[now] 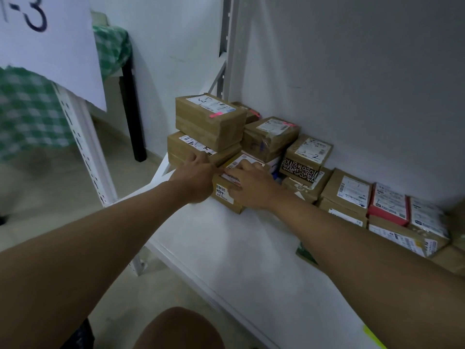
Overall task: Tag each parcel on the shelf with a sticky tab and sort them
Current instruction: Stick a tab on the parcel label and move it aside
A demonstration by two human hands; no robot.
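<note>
A small brown parcel (224, 195) with a white label reading 404 sits on the white shelf (241, 253), near its left end. My left hand (197, 176) rests against the parcel's left side, fingers reaching toward the stacked box behind. My right hand (249, 183) lies on top of the parcel with its fingers curled over the label. Just behind stand two stacked brown boxes; the upper one (210, 120) carries a pink sticky tab (217, 114). The parcel's front is partly hidden by my hands.
More parcels line the back wall to the right: a taped brown box (270, 138), a black-patterned box (305, 158), a red-edged parcel (388, 207). A white shelf post (85, 152) stands left, with a paper sign (47, 46) above. A yellow-green pad (373, 338) lies at the front right.
</note>
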